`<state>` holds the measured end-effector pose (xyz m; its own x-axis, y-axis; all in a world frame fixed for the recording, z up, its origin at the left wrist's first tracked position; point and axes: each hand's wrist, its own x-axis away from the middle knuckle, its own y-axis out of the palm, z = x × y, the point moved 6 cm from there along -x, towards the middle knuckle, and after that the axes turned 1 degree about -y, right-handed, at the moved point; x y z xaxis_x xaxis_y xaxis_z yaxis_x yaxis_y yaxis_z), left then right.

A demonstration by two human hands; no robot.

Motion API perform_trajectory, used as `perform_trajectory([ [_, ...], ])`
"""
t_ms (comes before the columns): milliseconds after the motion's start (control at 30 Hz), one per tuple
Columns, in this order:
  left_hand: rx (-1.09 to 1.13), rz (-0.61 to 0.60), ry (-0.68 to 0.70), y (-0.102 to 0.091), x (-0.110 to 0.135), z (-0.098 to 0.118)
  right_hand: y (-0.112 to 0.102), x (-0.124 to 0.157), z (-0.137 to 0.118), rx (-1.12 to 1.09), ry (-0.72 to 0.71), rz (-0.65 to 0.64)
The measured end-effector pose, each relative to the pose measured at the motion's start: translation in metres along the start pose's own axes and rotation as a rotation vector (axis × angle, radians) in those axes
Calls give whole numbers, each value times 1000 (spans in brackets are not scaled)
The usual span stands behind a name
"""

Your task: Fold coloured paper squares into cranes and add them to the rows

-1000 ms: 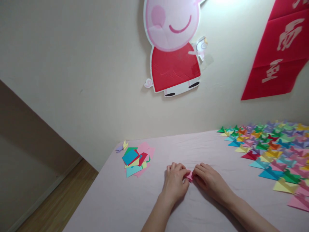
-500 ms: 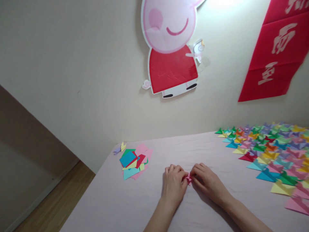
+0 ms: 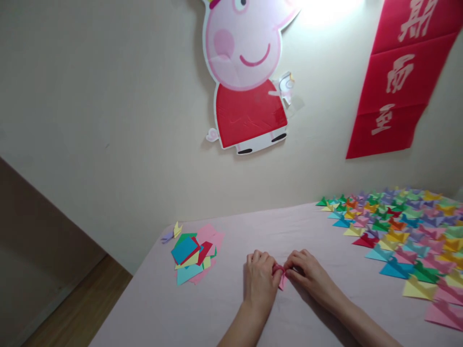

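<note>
On the cloth-covered worktop (image 3: 152, 308), your left hand (image 3: 261, 278) and right hand (image 3: 310, 275) met at a small folded pink paper (image 3: 282, 283), thumb and fingertips of each pinched on its upper end, seemingly because so slight a piece needed steadying from both sides. To the left of that pink paper lay a loose pile of coloured sheets (image 3: 185, 251), probably set there for easy reach. To its right, many folded paper pieces (image 3: 398, 268) stood in close rows, presumably ordered to save space and leave your hands elbow room.
</note>
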<state>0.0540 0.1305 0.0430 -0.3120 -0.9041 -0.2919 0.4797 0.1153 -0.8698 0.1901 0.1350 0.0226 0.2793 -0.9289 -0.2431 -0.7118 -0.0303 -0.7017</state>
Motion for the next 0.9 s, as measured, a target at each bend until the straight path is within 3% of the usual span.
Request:
perform_trajectory([
  [633,335,-33,-132,4,0,-28,13,-23,5,153,116,-43],
  [900,373,-17,-121,0,-2,-24,14,-28,1,194,135,-101],
])
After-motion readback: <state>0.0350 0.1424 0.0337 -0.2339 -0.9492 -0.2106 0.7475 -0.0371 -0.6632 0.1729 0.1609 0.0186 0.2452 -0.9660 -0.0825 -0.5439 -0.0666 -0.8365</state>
